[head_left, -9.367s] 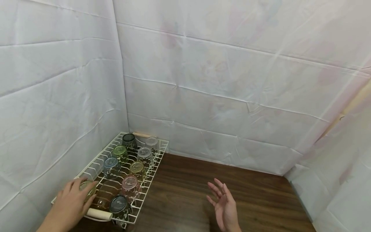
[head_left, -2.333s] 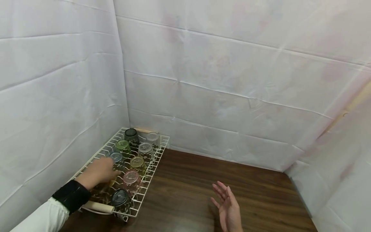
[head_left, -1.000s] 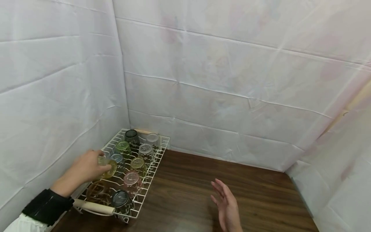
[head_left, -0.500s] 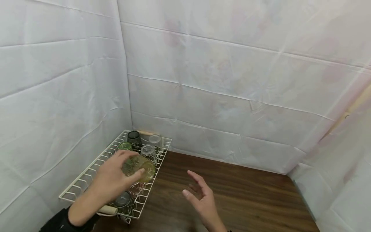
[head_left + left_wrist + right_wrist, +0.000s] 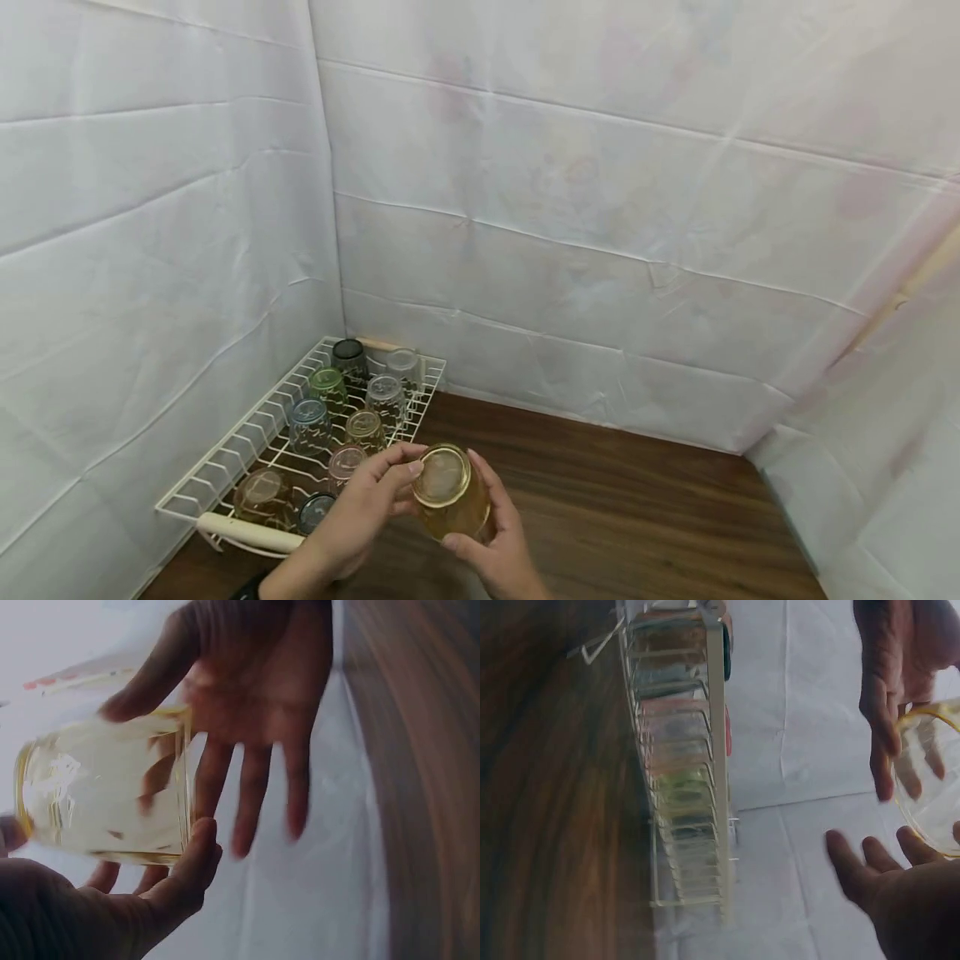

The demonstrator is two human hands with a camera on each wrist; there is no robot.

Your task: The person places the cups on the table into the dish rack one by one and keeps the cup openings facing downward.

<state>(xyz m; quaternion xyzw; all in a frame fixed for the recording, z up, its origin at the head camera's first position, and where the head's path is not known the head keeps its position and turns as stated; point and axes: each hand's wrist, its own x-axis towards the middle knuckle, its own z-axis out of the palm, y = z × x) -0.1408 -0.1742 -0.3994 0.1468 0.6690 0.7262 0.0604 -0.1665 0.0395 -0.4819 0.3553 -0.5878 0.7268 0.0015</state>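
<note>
Over the table, an upside-down yellow glass tumbler [image 5: 453, 504], its thick base facing up, is between both hands. My left hand [image 5: 367, 504] grips it from the left, thumb on the base edge. From the right, my right hand [image 5: 498, 537] wraps it with the thumb low in front and a finger up its far side. In the left wrist view the clear tumbler [image 5: 105, 795] lies across the picture with the left hand [image 5: 142, 907] below and the right hand [image 5: 247, 682] above, several of its fingers straight. The tumbler [image 5: 934, 776] is partly cut off in the right wrist view.
A white wire rack [image 5: 225, 457] stands at the left on the dark wooden table [image 5: 637, 525], with several upturned coloured glasses in it, including a brown glass [image 5: 264, 492] and a blue glass [image 5: 310, 422]. White cloth walls [image 5: 562, 250] enclose the table.
The left hand has lifted the yellow tumbler from the rack's near left part and carried it right, out over the table. My right hand has moved left and come onto the tumbler.
</note>
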